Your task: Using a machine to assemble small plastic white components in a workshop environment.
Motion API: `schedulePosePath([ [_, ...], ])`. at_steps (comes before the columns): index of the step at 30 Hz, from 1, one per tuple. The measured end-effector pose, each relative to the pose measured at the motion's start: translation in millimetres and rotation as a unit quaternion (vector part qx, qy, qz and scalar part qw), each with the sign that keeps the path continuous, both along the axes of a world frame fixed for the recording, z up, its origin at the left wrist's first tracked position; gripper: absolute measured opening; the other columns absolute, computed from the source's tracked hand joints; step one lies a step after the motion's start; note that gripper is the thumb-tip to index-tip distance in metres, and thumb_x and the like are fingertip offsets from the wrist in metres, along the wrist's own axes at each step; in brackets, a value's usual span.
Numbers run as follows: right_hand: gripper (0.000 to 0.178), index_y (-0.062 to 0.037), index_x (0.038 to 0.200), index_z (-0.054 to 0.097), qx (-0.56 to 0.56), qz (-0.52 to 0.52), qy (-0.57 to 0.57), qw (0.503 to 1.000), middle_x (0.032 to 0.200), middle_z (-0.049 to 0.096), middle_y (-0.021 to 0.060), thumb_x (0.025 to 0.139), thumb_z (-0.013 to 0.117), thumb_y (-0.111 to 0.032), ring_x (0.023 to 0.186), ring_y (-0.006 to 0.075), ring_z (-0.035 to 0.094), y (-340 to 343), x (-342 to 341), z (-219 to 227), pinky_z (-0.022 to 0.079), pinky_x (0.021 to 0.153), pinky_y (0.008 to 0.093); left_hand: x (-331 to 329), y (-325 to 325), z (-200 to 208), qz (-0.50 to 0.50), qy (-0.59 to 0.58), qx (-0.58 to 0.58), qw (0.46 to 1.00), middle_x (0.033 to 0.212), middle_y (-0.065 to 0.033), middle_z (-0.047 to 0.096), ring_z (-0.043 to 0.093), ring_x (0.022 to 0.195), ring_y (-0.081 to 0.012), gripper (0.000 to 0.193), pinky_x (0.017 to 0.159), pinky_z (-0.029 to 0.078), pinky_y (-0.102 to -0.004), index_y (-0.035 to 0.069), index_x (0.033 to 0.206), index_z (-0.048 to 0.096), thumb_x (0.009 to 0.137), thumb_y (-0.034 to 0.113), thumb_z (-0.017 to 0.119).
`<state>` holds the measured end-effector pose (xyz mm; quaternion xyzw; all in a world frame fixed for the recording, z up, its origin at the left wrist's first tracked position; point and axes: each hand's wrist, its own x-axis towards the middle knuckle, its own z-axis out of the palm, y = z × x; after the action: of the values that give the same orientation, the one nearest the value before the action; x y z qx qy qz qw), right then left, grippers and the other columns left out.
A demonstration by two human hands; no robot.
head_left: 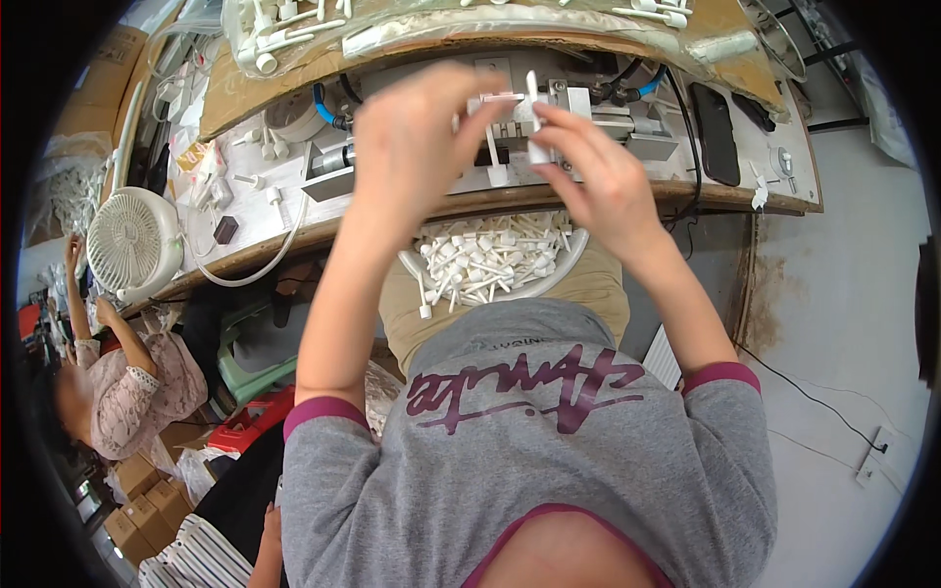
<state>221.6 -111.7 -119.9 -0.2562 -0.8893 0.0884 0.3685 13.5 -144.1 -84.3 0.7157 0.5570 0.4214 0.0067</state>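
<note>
In my right hand (pixel 603 176), thumb and fingers pinch a white plastic cap with a thin stem (pixel 532 88), the stem pointing away from me. My left hand (pixel 417 132) is smeared by motion over the left part of a metal clamping fixture (pixel 578 103); whether its fingers hold anything cannot be made out. Between the hands, at the fixture's front, lies another white stemmed cap (pixel 498 174). Below, on my lap, a round white basin (pixel 573 257) holds a heap of similar white stemmed caps (pixel 485 260).
Cardboard (pixel 221 108) with bagged white parts lies behind the fixture. A white fan (pixel 132 240) stands left, a black phone (pixel 714 134) right. Blue air hoses (pixel 321 103) flank the fixture. Another person (pixel 147 382) sits at the left, and part of someone else shows lower left.
</note>
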Motion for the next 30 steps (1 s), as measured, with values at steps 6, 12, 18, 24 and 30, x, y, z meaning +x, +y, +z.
schedulePosePath([
  [6, 0.026, -0.0057, 0.098, 0.064, 0.058, -0.004, -0.123, 0.991, 0.129, 0.066, 0.0106, 0.075, 0.074, -0.009, 0.056, 0.0199, 0.061, -25.3, -20.8, -27.7, 0.052, 0.055, 0.0298, 5.6, 97.2, 37.5, 0.034, 0.153, 0.14, 0.978, 0.083, -0.0154, 0.07, 0.07, 0.077, -0.0322, 0.013, 0.07, 0.057, -0.0403, 0.003, 0.09, 0.075, 0.079, 0.006, 0.068],
  [12, 0.016, -0.0043, 0.089, 0.06, 0.052, -0.036, -0.183, 0.981, 0.124, 0.068, 0.0129, 0.078, 0.069, -0.01, 0.056, 0.0235, 0.065, -22.7, -42.2, -20.5, 0.054, 0.055, 0.0306, 15.6, 154.1, 14.8, 0.102, 0.294, 0.045, 0.949, 0.077, -0.0201, 0.07, 0.071, 0.078, -0.034, 0.01, 0.069, 0.056, -0.0432, 0.003, 0.075, 0.073, 0.076, 0.006, 0.063],
  [18, 0.024, -0.0034, 0.098, 0.063, -0.001, -0.02, -0.158, 0.987, 0.115, 0.071, 0.0126, 0.079, 0.073, -0.013, 0.066, 0.0242, 0.07, -15.2, -35.4, -20.5, 0.056, 0.059, 0.0316, 22.7, 158.8, 23.5, 0.08, 0.233, 0.011, 0.969, 0.077, -0.0174, 0.071, 0.071, 0.077, -0.0323, 0.013, 0.068, 0.056, -0.0423, 0.002, 0.082, 0.075, 0.077, 0.011, 0.067],
  [24, 0.026, -0.0065, 0.104, 0.071, -0.174, -0.051, 0.077, 0.98, 0.095, 0.073, 0.0029, 0.082, 0.079, -0.017, 0.065, 0.0111, 0.066, 7.9, -18.4, 10.9, 0.051, 0.057, 0.0244, -1.6, 126.9, 31.3, 0.062, 0.003, 0.069, 0.996, 0.09, -0.0179, 0.071, 0.069, 0.078, -0.032, 0.023, 0.072, 0.055, -0.0388, 0.004, 0.096, 0.076, 0.078, 0.015, 0.073],
  [30, 0.014, -0.0048, 0.099, 0.072, 0.056, -0.129, 0.088, 0.986, 0.083, 0.07, 0.0027, 0.089, 0.07, -0.014, 0.067, 0.0095, 0.064, 99.3, -18.5, 46.3, 0.051, 0.064, 0.0245, -23.6, 100.4, 32.1, -0.009, -0.304, -0.075, 0.95, 0.083, -0.0091, 0.067, 0.066, 0.079, -0.0129, 0.02, 0.065, 0.05, -0.0276, -0.001, 0.106, 0.068, 0.098, 0.017, 0.062],
])
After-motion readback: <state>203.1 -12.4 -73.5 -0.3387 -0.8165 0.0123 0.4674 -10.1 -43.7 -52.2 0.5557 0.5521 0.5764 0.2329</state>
